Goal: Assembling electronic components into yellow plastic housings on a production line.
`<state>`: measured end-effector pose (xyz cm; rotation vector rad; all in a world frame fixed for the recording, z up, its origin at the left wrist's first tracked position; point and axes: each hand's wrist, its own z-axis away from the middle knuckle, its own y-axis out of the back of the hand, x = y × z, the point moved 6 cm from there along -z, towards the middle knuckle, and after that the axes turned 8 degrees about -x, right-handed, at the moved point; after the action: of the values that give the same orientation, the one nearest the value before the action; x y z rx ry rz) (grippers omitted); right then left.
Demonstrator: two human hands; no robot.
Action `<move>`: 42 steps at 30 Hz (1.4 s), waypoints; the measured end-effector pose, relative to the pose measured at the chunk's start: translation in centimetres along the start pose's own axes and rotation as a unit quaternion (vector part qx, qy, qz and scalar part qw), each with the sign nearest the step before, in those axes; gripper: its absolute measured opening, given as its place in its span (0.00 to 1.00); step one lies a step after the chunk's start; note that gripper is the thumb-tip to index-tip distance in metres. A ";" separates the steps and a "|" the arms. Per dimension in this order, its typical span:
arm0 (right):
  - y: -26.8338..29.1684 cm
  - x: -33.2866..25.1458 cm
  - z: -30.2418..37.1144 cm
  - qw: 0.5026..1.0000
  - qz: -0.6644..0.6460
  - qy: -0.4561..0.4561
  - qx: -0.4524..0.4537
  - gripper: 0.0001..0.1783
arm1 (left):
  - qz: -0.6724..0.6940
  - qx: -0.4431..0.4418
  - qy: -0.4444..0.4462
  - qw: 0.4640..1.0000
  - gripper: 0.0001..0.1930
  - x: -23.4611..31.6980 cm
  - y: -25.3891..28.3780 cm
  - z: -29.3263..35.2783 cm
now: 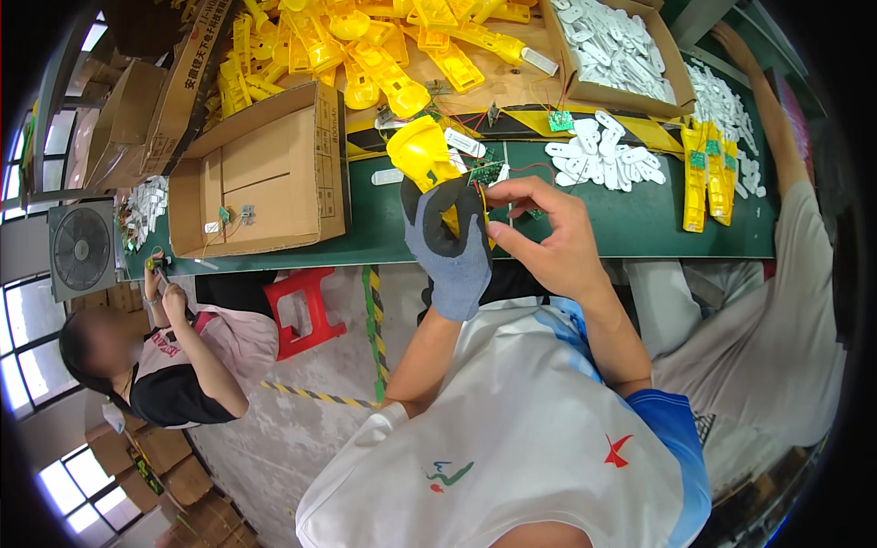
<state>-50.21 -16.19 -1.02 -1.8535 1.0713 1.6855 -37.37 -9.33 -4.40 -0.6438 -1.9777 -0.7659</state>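
Note:
My left hand, in a grey-blue glove with dark fingers, is closed around a yellow plastic housing. The housing's rounded, hollow end sticks up past the glove, and its narrow part runs down between my two hands. My bare right hand bends its thumb and index finger in at the housing's right edge. What lies between those fingertips is too small to make out. Just beyond the fingers, a green circuit board with thin wires lies on the green table. White oblong pieces lie beside it.
Yellow housings are heaped at the back. A cardboard box stands left; another box, back right, holds white parts. White pieces and yellow housings with boards lie right. Co-workers sit at both sides; a red stool is at left.

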 end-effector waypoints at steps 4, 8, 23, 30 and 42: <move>0.0 1.3 0.2 0.999 -0.015 -0.029 0.016 0.10 | -0.005 0.009 -0.028 1.000 0.12 0.5 0.1 -0.1; 0.9 -1.3 0.5 0.975 0.131 0.135 0.121 0.08 | -0.049 0.011 -0.051 0.997 0.12 0.3 0.1 0.3; -0.2 -1.6 0.1 0.970 0.143 0.107 0.164 0.08 | -0.118 0.089 -0.160 0.976 0.15 1.8 0.1 0.7; -0.3 -1.9 0.0 0.951 0.210 0.124 0.190 0.07 | -0.176 0.063 -0.175 0.967 0.16 1.5 -0.3 0.8; -0.3 2.9 -1.0 0.981 -0.185 -0.046 0.030 0.06 | -0.168 0.022 -0.196 0.966 0.21 0.4 -0.6 0.8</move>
<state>-49.40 -17.53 -3.67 -1.7853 0.6809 1.4864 -38.40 -9.12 -4.49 -0.4623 -2.5029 -0.8391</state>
